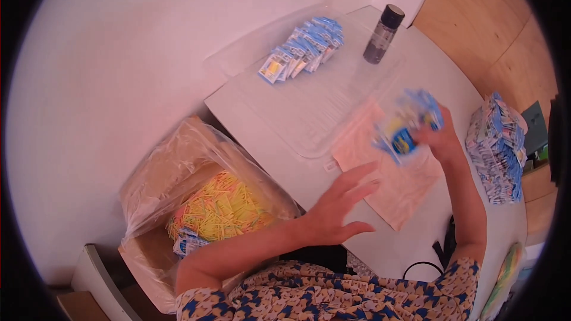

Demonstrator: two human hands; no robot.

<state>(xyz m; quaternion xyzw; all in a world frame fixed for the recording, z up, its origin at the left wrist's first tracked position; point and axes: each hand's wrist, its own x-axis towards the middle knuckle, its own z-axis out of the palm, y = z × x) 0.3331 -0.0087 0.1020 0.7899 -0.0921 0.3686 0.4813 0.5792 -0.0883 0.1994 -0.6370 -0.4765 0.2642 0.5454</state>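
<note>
One head-mounted fisheye camera looked steeply down from above my chest onto the white table. My forearms entered from the lower edge. The view sat close to the work, the wall far left, the floor far right. Straight edges bowed near the rim.

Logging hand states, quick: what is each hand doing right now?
Left hand: open, fingers spread, holding nothing, above the table edge.
Right hand: closed on a bunch of blue packets.

packets: glossy plastic | table: smooth matt | bag: clear film
</note>
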